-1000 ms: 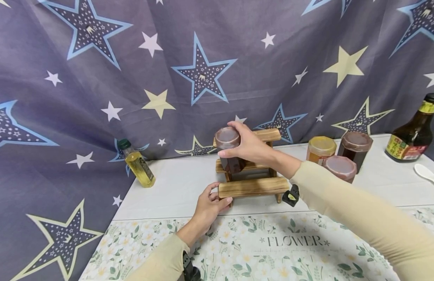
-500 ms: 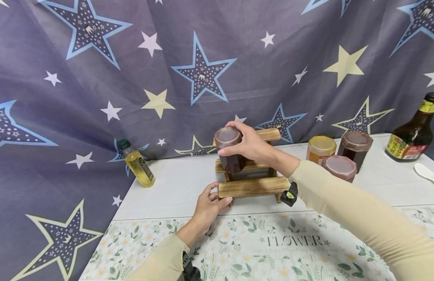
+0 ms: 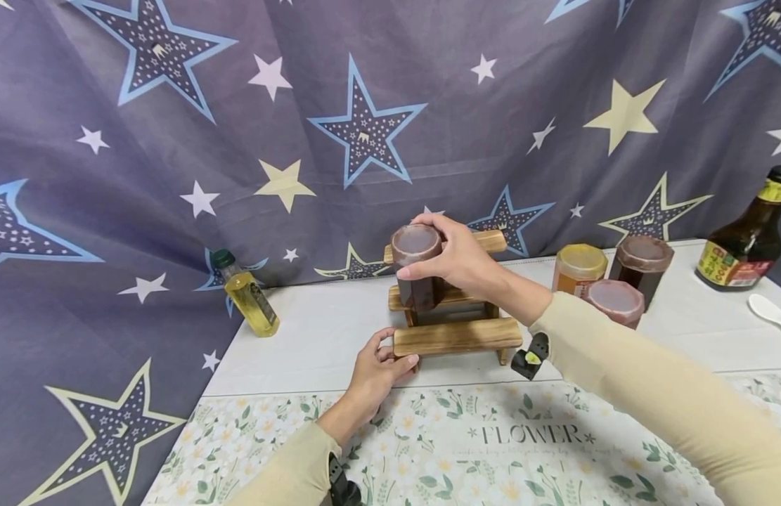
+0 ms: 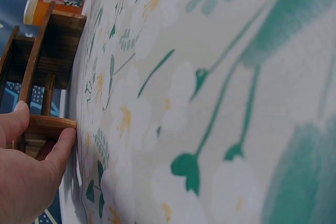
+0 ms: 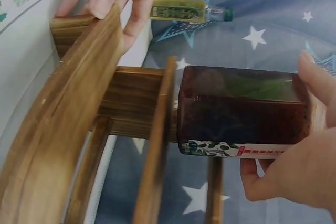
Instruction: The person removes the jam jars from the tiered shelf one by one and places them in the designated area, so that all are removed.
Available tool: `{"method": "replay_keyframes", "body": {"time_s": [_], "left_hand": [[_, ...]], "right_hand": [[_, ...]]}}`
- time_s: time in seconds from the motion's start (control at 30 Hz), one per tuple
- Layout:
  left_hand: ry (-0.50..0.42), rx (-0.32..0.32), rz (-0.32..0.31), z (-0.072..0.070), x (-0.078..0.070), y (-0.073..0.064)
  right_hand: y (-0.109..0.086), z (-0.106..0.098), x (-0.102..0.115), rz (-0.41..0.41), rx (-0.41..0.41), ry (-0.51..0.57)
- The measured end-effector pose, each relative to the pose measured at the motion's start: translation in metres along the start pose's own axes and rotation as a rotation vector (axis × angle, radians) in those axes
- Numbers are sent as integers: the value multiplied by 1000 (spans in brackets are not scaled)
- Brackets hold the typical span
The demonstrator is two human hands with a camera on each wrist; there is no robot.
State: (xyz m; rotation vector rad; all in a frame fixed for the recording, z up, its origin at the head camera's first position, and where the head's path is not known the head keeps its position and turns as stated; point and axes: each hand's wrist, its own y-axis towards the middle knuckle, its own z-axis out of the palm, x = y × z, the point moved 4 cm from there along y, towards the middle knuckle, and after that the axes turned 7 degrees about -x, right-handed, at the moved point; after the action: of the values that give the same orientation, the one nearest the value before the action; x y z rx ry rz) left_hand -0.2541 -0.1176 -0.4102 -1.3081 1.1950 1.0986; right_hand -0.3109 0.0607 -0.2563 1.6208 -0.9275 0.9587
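In the head view my right hand [image 3: 460, 258] grips a dark brown, many-sided jar [image 3: 418, 291] with a translucent lid, thumb in front and fingers behind. The jar overlaps the left end of the middle step of a three-tier wooden step rack [image 3: 456, 337]. The right wrist view has the jar [image 5: 241, 111] with its base right at the step board and a printed label along its side. My left hand [image 3: 376, 372] holds the left end of the rack's lowest step. Seen from the left wrist, the left hand's [image 4: 31, 177] thumb and fingers pinch that end.
To the right stand an amber jar [image 3: 580, 261], a dark jar [image 3: 643, 270] and a reddish-lidded jar [image 3: 614, 301]. Beyond them are a dark sauce bottle [image 3: 738, 242] and a white spoon [image 3: 770, 313]. An oil bottle [image 3: 252, 302] stands left. A star-patterned curtain [image 3: 365, 140] hangs behind.
My right hand and the jar have shifted slightly to the right and up. My left hand keeps its hold on the rack, which has barely moved.
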Motion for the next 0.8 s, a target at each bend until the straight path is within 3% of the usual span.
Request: {"method": "replay_keyframes", "body": {"time_s": [0.53, 0.67, 0.8], "left_hand": [[7, -11, -1, 0, -1, 0], [13, -6, 4, 0, -1, 0], [13, 1, 4, 0, -1, -1]], "right_hand": [[-29, -58, 27, 56, -60, 4], [-35, -77, 31, 63, -95, -34], [-41, -94, 33, 68, -131, -136]]}}
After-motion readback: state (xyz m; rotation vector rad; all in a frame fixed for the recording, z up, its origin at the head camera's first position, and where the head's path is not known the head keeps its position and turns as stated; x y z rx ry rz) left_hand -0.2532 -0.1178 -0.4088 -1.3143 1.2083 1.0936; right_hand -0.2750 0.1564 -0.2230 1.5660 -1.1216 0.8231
